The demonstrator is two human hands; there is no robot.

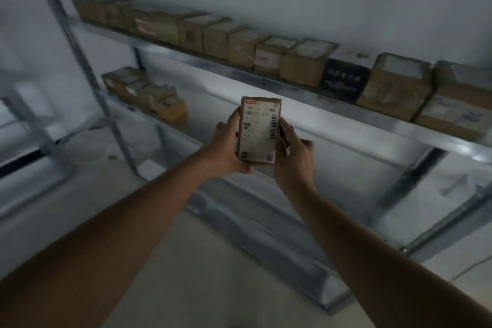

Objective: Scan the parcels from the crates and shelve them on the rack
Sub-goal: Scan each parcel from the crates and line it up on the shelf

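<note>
Dim storeroom, pale wall behind metal rack [266, 80]. My left hand [226, 146] and right hand [292, 157] both curled round one small parcel [259, 130], held upright, label facing me, in air before middle shelf [170, 125]. Upper shelf [359, 108] packed edge to edge with boxes [241, 46]; middle shelf holds few boxes at left end. Best move, I judge: slide parcel beside those, label outward, flush with front edge.

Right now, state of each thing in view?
parcel: upright, label facing camera, held off the shelves
left hand: grips parcel's left edge
right hand: grips parcel's right edge
upper shelf: row of boxes along it
lower shelf: few boxes at left end
</note>
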